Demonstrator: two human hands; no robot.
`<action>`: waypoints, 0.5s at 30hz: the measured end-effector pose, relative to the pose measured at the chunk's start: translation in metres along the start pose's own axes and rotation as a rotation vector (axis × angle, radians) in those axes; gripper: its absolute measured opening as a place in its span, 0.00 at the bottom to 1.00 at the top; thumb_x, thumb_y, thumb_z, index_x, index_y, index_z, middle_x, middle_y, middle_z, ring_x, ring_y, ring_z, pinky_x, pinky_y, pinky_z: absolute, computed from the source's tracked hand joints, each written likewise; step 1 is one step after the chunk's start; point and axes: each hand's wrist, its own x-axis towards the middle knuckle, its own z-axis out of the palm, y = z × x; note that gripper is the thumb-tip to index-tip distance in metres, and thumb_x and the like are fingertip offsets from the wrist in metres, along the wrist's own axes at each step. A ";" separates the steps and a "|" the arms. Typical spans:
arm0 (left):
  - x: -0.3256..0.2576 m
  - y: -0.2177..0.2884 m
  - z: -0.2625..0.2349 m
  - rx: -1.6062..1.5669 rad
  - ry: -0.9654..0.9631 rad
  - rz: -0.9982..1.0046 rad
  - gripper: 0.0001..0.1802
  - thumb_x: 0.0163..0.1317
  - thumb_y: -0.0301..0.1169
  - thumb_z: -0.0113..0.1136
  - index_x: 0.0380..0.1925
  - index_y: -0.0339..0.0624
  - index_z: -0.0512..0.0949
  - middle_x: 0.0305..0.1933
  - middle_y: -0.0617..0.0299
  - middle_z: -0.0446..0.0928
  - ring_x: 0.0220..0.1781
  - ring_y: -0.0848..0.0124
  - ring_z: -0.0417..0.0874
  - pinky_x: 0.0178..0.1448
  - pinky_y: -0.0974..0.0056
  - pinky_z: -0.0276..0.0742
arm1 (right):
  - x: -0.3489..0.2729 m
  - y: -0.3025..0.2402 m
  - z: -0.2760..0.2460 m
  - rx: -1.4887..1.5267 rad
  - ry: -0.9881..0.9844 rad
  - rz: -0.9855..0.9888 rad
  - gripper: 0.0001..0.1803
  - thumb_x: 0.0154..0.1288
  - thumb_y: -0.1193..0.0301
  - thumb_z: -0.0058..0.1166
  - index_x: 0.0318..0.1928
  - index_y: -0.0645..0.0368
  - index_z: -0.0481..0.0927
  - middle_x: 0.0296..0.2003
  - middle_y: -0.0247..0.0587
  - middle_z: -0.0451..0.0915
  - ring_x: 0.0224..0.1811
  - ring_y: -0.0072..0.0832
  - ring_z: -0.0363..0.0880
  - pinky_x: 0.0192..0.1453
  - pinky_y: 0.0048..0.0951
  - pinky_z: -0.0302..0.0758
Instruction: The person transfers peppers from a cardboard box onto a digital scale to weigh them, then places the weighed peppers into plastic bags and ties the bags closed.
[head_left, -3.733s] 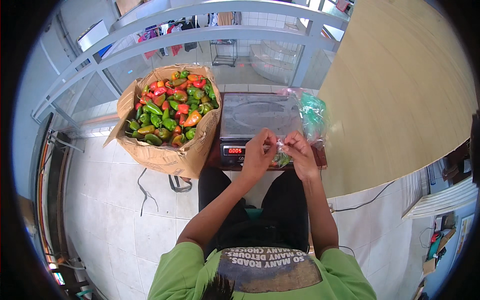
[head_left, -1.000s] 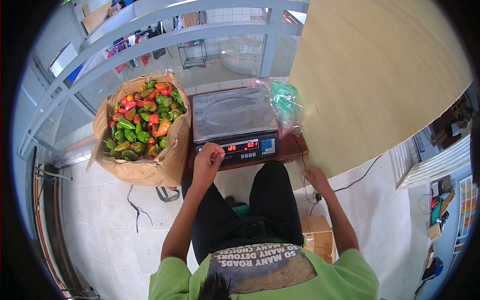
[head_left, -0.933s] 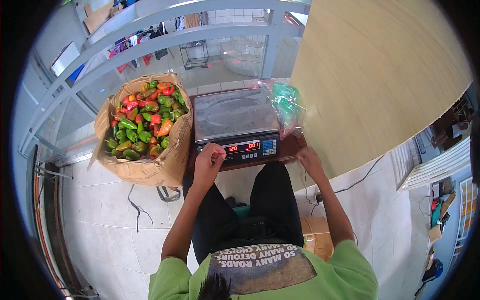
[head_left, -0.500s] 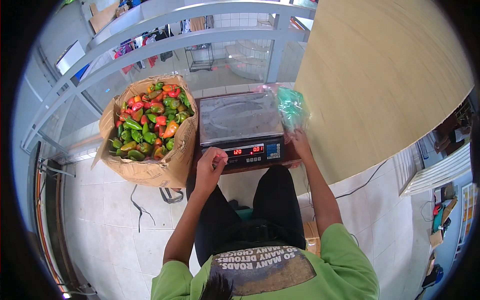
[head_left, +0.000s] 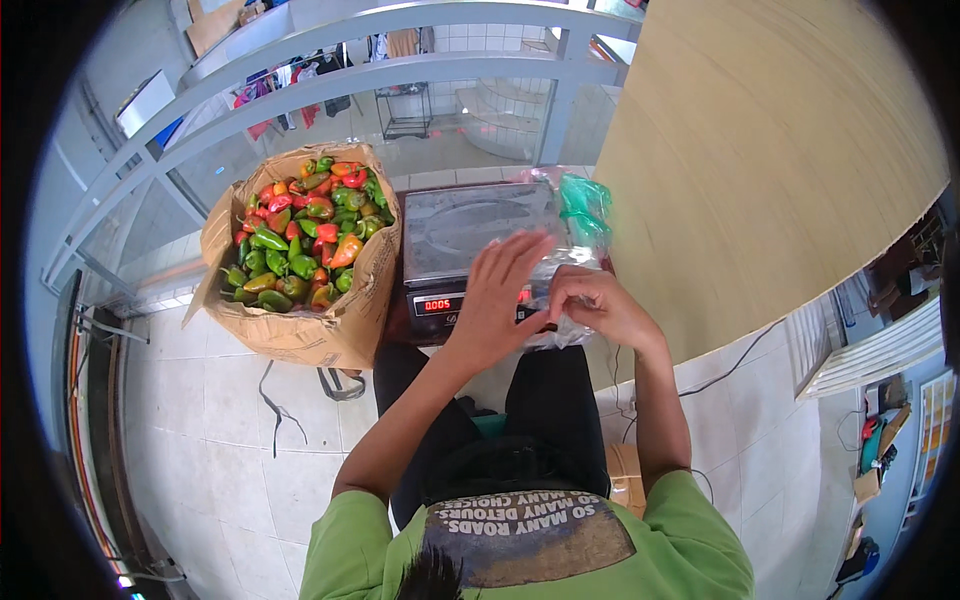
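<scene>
"What are the hands doing?"

"The left hand (head_left: 490, 315) has its fingers spread and straight, over the scale (head_left: 465, 225). The right hand (head_left: 607, 308) has its fingers curled, pinching a bag (head_left: 560, 337) of thin, clear, crinkled plastic."

"Where's that bag, exactly?"

"Under the right fingers, its film showing on the body side of them. Glare and blur hide its outline, so I can't say where it ends."

"Any containers?"

"One big box (head_left: 320, 337), creased brown cardboard, left of the left fingers. It's heaped with peppers (head_left: 300, 238): glossy, tapered, green, red and orange, too many to count."

"And the rest?"

"One scale, its flat dull pan just beyond the left fingers, on a dark red surface (head_left: 398, 316). Past the right fingers lies bunched green plastic (head_left: 585, 200)."
</scene>
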 end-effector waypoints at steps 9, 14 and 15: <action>-0.016 -0.026 0.010 -0.500 -0.001 -0.467 0.05 0.58 0.26 0.54 0.28 0.35 0.72 0.20 0.67 0.68 0.22 0.84 0.65 0.25 0.75 0.62 | -0.008 0.030 -0.012 0.295 0.543 0.131 0.13 0.53 0.86 0.45 0.40 0.62 0.70 0.31 0.32 0.72 0.34 0.19 0.71 0.39 0.19 0.68; -0.019 -0.034 0.007 -0.377 0.159 -0.510 0.07 0.56 0.28 0.56 0.25 0.35 0.70 0.15 0.64 0.63 0.18 0.78 0.60 0.23 0.70 0.56 | -0.005 0.027 0.004 0.528 0.665 0.191 0.13 0.57 0.77 0.51 0.44 0.62 0.70 0.32 0.33 0.73 0.35 0.18 0.71 0.40 0.19 0.67; -0.020 -0.036 0.005 -0.374 0.159 -0.511 0.07 0.56 0.28 0.56 0.25 0.35 0.70 0.15 0.64 0.63 0.18 0.78 0.60 0.23 0.70 0.56 | -0.004 0.022 0.007 0.630 0.635 0.242 0.15 0.58 0.74 0.53 0.46 0.63 0.70 0.33 0.33 0.73 0.36 0.18 0.71 0.41 0.19 0.67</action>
